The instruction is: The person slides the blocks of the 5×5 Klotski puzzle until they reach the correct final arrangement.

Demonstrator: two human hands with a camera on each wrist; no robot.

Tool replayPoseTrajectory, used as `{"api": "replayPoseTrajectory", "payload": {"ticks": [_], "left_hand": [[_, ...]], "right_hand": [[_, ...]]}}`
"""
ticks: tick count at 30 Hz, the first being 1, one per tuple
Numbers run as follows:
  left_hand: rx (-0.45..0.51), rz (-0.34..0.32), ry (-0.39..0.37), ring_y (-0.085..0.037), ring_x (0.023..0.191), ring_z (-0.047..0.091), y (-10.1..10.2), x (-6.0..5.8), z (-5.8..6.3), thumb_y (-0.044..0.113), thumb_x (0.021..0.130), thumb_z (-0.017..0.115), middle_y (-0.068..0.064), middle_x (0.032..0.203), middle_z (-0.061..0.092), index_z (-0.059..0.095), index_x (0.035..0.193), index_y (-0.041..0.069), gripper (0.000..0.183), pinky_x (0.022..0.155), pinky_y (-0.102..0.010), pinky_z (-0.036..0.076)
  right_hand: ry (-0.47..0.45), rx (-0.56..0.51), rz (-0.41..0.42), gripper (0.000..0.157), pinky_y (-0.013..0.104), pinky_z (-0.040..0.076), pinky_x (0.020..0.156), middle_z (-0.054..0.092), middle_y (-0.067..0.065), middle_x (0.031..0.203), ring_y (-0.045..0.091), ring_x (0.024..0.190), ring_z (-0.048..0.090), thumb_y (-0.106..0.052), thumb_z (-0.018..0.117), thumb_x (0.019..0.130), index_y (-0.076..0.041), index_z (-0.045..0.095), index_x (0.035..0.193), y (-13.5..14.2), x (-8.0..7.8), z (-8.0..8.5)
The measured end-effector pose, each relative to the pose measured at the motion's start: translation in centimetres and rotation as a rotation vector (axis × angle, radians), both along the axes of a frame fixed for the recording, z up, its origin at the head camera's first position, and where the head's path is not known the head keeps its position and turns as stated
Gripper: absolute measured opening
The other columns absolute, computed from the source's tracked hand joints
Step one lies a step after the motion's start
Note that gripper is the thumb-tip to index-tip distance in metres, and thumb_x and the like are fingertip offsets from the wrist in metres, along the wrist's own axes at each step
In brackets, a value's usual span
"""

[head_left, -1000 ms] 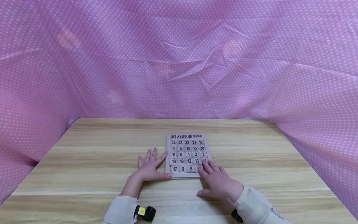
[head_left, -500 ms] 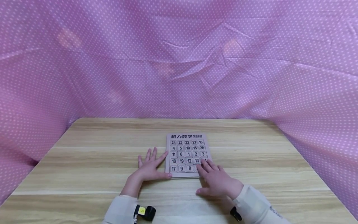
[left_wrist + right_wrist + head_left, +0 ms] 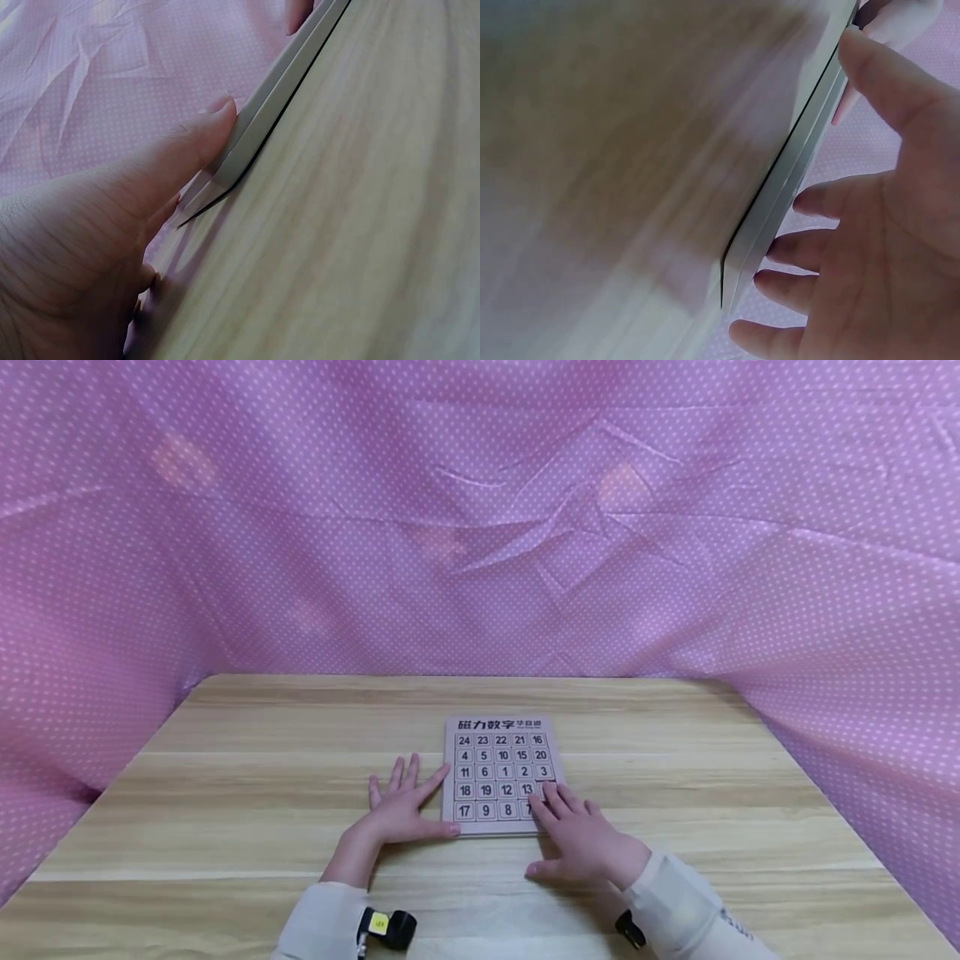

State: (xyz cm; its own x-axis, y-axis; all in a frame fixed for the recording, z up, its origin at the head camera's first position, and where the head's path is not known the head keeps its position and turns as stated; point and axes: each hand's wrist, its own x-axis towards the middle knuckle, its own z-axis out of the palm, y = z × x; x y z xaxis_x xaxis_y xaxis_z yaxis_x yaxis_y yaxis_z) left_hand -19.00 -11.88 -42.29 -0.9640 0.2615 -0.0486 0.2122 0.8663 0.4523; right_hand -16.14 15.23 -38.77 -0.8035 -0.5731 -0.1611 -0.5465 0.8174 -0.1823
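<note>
A pale number sliding puzzle (image 3: 450, 793) lies flat on the table, its numbered tiles in rows under a printed heading. My left hand (image 3: 401, 814) spreads its fingers at the puzzle's left side. Its index fingertip touches the left edge, and the thumb (image 3: 202, 131) rests at the near left corner. Over the lower right tiles lies my right hand (image 3: 588, 843), fingers extended and fingertips on the tiles. Its thumb stays apart, off the near edge. Tile 7 (image 3: 528, 810) is partly covered by a finger, and the lower right corner of the grid is hidden.
The puzzle sits around the middle of a wood-grain table (image 3: 262, 777). Pink dotted cloth (image 3: 480, 527) hangs behind the table and along both sides. A black wrist device with a yellow label (image 3: 378, 924) is strapped at the left sleeve.
Bottom-row tiles 17, 9 and 8 have slid slightly left. Tile 7 now shows beside my right fingers, which have shifted a little on the lower right tiles. My left hand holds still.
</note>
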Motion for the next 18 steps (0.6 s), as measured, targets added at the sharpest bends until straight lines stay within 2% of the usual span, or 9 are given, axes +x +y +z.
{"api": "replayPoseTrajectory", "payload": {"ticks": [8, 18], "left_hand": [[-0.005, -0.004, -0.001, -0.033, 0.126, -0.011, -0.3, -0.4, -0.1, 0.072, 0.055, 0.056, -0.018, 0.141, 0.0, 0.023, 0.136, 0.033, 0.096, 0.089, -0.059, -0.015], [-0.014, -0.016, 0.0, -0.034, 0.126, -0.011, -0.6, -0.9, -0.2, 0.074, 0.055, 0.054, -0.018, 0.141, -0.001, 0.022, 0.136, 0.034, 0.096, 0.089, -0.059, -0.015]], "right_hand": [[0.024, 0.006, 0.025, 0.094, 0.061, 0.018, 0.09, 0.012, 0.024, 0.138, 0.04, 0.124, 0.01, -0.061, 0.054, 0.07, -0.001, 0.022, 0.135, -0.2, 0.9, 0.2], [0.003, 0.011, 0.034, 0.095, 0.061, 0.019, 0.089, 0.014, 0.027, 0.137, 0.04, 0.124, 0.011, -0.062, 0.054, 0.069, -0.001, 0.023, 0.135, -0.6, 1.7, 0.4]]}}
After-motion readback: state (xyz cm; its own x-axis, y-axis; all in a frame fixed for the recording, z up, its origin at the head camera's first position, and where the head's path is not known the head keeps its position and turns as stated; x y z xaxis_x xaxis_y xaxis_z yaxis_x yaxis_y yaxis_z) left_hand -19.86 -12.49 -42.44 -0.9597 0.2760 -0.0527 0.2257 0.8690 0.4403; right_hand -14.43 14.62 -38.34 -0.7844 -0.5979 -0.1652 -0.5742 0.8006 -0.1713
